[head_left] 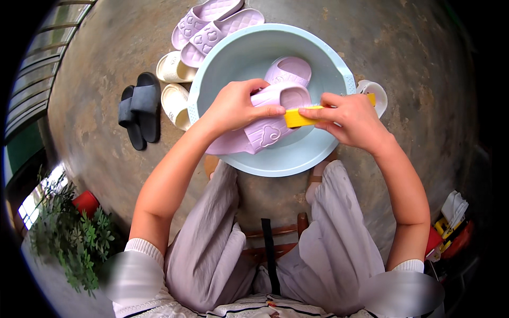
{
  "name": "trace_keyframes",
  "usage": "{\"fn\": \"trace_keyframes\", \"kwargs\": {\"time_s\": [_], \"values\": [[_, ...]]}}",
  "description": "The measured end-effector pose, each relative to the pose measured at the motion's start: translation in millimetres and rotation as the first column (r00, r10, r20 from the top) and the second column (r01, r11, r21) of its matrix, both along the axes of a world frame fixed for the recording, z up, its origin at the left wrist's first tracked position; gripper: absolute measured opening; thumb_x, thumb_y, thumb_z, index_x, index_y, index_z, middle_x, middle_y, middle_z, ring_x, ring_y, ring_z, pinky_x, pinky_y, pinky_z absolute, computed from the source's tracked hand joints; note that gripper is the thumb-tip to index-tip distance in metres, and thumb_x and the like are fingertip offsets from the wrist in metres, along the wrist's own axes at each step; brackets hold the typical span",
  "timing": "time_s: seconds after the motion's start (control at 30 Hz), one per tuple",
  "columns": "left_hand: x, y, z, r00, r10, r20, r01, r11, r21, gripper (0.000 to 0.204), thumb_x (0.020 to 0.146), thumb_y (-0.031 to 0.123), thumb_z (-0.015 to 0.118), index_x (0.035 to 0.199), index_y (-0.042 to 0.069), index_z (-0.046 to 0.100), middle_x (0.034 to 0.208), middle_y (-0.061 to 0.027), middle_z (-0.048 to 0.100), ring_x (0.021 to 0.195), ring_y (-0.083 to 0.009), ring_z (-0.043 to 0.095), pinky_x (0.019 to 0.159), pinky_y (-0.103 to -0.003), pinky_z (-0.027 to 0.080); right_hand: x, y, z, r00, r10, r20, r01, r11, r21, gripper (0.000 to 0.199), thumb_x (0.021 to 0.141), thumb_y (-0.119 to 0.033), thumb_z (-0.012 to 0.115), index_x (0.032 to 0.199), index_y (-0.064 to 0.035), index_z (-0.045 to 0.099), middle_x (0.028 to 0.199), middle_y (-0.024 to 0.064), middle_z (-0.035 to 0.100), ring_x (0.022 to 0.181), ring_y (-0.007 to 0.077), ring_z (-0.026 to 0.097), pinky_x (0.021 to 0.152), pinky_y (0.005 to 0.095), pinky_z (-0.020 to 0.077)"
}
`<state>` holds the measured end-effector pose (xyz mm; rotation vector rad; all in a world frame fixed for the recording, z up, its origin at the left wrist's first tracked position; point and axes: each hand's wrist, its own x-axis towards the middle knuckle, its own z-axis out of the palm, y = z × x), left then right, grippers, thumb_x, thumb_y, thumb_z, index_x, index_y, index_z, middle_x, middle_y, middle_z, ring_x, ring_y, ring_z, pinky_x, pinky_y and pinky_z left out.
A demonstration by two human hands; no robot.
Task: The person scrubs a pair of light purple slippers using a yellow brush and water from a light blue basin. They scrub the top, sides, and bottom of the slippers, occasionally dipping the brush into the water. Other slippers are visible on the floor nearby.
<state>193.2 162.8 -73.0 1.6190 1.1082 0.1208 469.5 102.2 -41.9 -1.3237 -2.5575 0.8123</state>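
Note:
Over a pale blue basin (229,59), my left hand (236,106) grips a lilac slipper (266,135) with a raised cloud shape on its strap. The slipper is tilted, and its sole end reaches past the basin's near left rim. My right hand (352,119) is closed round a long yellow brush (298,118), whose block end is against the slipper near the strap opening. Its bristles are hidden, and its other end sticks out beyond my knuckles. A second lilac slipper (289,70) lies inside the basin, partly behind the held one.
Left of the basin are cream slippers (175,103), dark slippers (145,103) and, farther back, a lilac pair (212,34). A white slipper (377,95) lies at its right. A leafy plant (74,238) stands at lower left, a red container (436,241) at lower right.

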Motion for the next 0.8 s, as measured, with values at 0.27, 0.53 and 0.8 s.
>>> {"fn": "trace_keyframes", "kwargs": {"time_s": [0.27, 0.53, 0.8], "values": [[3.6, -8.6, 0.8, 0.883, 0.433, 0.181, -0.406, 0.898, -0.170, 0.054, 0.091, 0.045, 0.070, 0.117, 0.001, 0.056, 0.102, -0.0123, 0.067, 0.093, -0.0172, 0.064, 0.083, -0.032, 0.051, -8.7, -9.1, -6.2, 0.747, -0.518, -0.416, 0.531, 0.842, -0.094, 0.044, 0.088, -0.012, 0.071, 0.131, -0.0178, 0.066, 0.088, 0.0049, 0.060, 0.076, 0.0147, 0.058, 0.069, 0.0252, 0.0475], [4.5, -6.5, 8.4, 0.514, 0.804, 0.299, -0.654, 0.593, -0.471, 0.062, 0.093, 0.046, 0.068, 0.130, 0.002, 0.045, 0.114, -0.0110, 0.061, 0.099, -0.0144, 0.060, 0.082, -0.031, 0.051, -40.6, -43.6, -14.0, 0.267, -0.831, -0.488, 0.534, 0.549, -0.644, 0.060, 0.094, -0.008, 0.064, 0.149, -0.0066, 0.042, 0.123, 0.0044, 0.055, 0.081, 0.0063, 0.054, 0.070, 0.0203, 0.0450], [5.4, -23.7, 17.2, 0.473, 0.789, 0.393, -0.543, 0.612, -0.575, 0.058, 0.086, 0.035, 0.077, 0.130, 0.003, 0.053, 0.114, -0.0086, 0.065, 0.111, -0.0192, 0.061, 0.089, -0.040, 0.053, -59.3, -60.8, -25.1, 0.391, -0.789, -0.475, 0.583, 0.611, -0.535, 0.037, 0.090, -0.005, 0.070, 0.125, 0.0007, 0.059, 0.096, 0.0041, 0.067, 0.082, 0.0080, 0.061, 0.072, 0.0218, 0.0497]]}}
